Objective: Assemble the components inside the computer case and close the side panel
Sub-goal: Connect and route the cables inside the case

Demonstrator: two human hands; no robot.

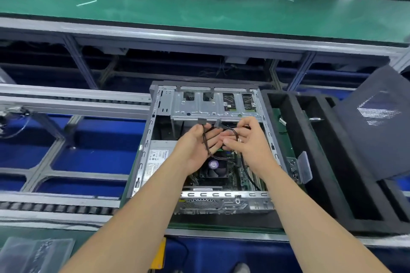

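An open grey computer case (pixel 142 153) lies on its side in front of me, with a metal drive cage (pixel 199 104) at its far end, a power supply (pixel 156 157) on the left and a motherboard with a fan (pixel 214 167) in the middle. Over the case, my left hand (pixel 196 148) and my right hand (pixel 250 142) together hold a dark cable bundle (pixel 207 139). Two black connectors (pixel 202 121) stick up from my fingers just below the drive cage. One strand runs down toward the motherboard. The dark side panel (pixel 377 122) leans off to the right.
A black foam tray (pixel 295 122) with long slots sits right of the case, and a small clear box of screws (pixel 302 167) stands beside the case wall. A green conveyor belt (pixel 199 4) runs across the back. Metal rails (pixel 73 99) lie to the left. Plastic bags (pixel 35 252) rest bottom left.
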